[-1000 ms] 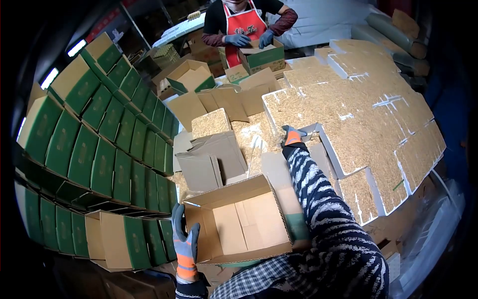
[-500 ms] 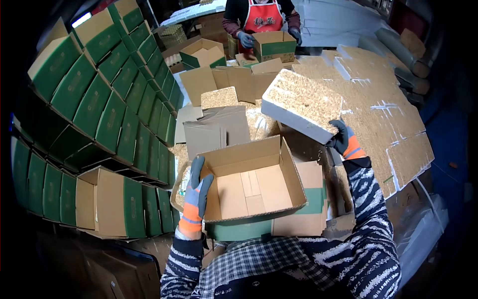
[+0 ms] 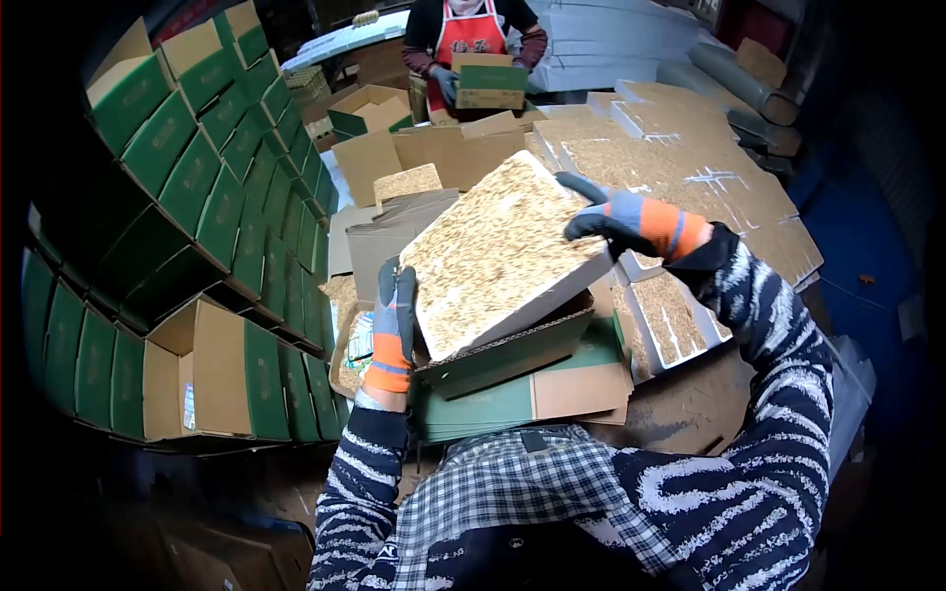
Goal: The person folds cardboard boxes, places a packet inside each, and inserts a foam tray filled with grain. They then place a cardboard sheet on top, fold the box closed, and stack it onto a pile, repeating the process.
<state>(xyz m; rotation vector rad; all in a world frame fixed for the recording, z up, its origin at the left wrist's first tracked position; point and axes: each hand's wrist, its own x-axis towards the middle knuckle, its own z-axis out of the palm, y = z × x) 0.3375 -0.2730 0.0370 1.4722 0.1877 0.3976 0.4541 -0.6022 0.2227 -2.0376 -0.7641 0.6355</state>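
Note:
A white foam block with a tan grainy top is tilted over the open green box, hiding most of its inside. My gloved right hand grips the block's upper right edge. At the box's left side, my gloved left hand holds the wall with its fingers upright, close to the block's left corner. Under the box lie flat green and brown cartons. Just left of my left hand is a small tray with packets in it.
Stacked green boxes rise at the left, with an open box below. Grainy-topped blocks cover the right side. Upright cardboard stands ahead. Across the table a person in a red apron holds a green box.
The foam block has moved left and down over the open box in my right hand. More blocks show at right. The other person's box is turned and further left.

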